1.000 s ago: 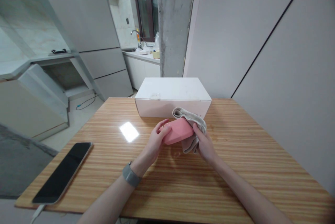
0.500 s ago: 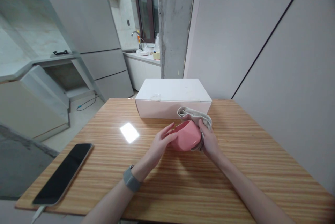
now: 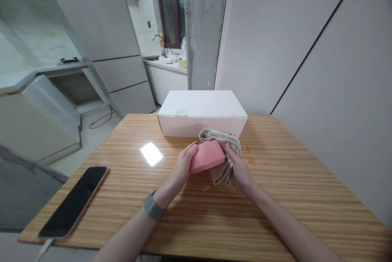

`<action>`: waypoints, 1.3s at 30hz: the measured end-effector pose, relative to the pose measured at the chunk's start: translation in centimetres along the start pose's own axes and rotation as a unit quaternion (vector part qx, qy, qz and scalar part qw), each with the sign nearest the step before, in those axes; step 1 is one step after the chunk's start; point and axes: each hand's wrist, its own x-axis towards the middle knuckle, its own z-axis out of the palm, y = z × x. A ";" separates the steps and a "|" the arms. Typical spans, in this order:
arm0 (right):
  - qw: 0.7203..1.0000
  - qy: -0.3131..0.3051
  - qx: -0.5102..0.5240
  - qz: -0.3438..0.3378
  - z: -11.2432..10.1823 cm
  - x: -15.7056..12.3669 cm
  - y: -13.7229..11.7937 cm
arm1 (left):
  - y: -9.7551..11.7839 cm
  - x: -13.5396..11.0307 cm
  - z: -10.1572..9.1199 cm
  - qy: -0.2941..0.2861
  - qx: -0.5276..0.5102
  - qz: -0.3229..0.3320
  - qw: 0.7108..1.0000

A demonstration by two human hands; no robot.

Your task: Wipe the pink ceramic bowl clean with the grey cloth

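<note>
A pink faceted bowl (image 3: 207,156) is held above the table, turned so that its opening is out of sight. My left hand (image 3: 183,162) grips its left side, thumb on the near face. Folded in my right hand (image 3: 239,169) is a grey cloth (image 3: 233,143), pressed against the bowl's right side and reaching behind and below it. The right thumb lies over the cloth near the bowl's edge; the other fingers are mostly hidden.
A white box (image 3: 202,125) stands just beyond my hands on the wood-grain table (image 3: 294,196). At the left edge lies a black phone (image 3: 75,200) with a white cable (image 3: 45,249) plugged in. Further back are a kitchen counter and a sink tap (image 3: 162,43).
The bowl has turned, so its opening no longer shows, and has shifted slightly left. My left fingers have closed round its side. The cloth and right hand have moved left with it.
</note>
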 end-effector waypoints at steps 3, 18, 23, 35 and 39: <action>0.999 0.013 -0.029 -0.035 -0.4 0.0 0.2 | 0.1 -0.1 0.3 0.016 0.010 0.004 1.000; 0.996 0.023 -0.032 -0.076 -1.8 0.7 -0.5 | 1.8 -1.5 0.2 -0.214 -0.151 -0.238 0.935; 0.998 -0.034 -0.028 -0.035 -1.5 0.4 0.0 | 1.6 -1.1 -0.1 -0.260 -0.156 -0.311 0.901; 0.998 -0.047 -0.031 -0.011 -1.2 0.3 1.0 | 1.8 -1.2 0.5 -0.153 -0.250 -0.181 0.939; 0.999 -0.035 -0.040 -0.014 -1.1 0.0 1.3 | 1.5 -0.6 -0.2 -0.159 -0.229 -0.205 0.938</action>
